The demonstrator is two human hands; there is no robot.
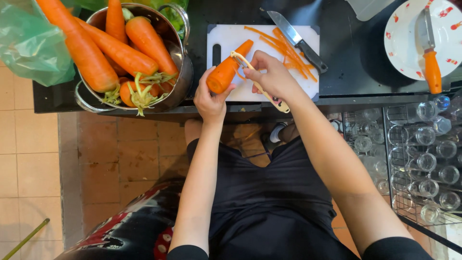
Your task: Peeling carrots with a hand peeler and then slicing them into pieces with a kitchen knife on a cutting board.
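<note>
The left hand [210, 98] has its fingers wrapped around the thick end of a carrot [227, 71], holding it tilted over the near edge of a white cutting board [231, 38]. The right hand [273, 76] grips a pale-handled peeler [257, 84], fingers closed on the handle, with the blade end resting on the carrot's upper side.

A small heap of orange peel strips [284, 48] already lies on the board, so some peeling is done; the carrot in hand looks smooth along much of its length, though how much skin remains on its far side is hard to tell from here. A steel pot [180, 62] at the left holds many whole carrots with stubs of green top, seemingly unpeeled, so most of the pile appears left.

A black-handled knife [298, 41] lies at the board's right, its handle near the peel strips and just beyond the right hand. The hands work right at the dark counter [351, 53] front edge, above the lap. Open counter lies between the board and a plate [409, 43] carrying an orange-handled knife [430, 53]. A wire rack of glasses [423, 159] stands lower right, well apart.
</note>
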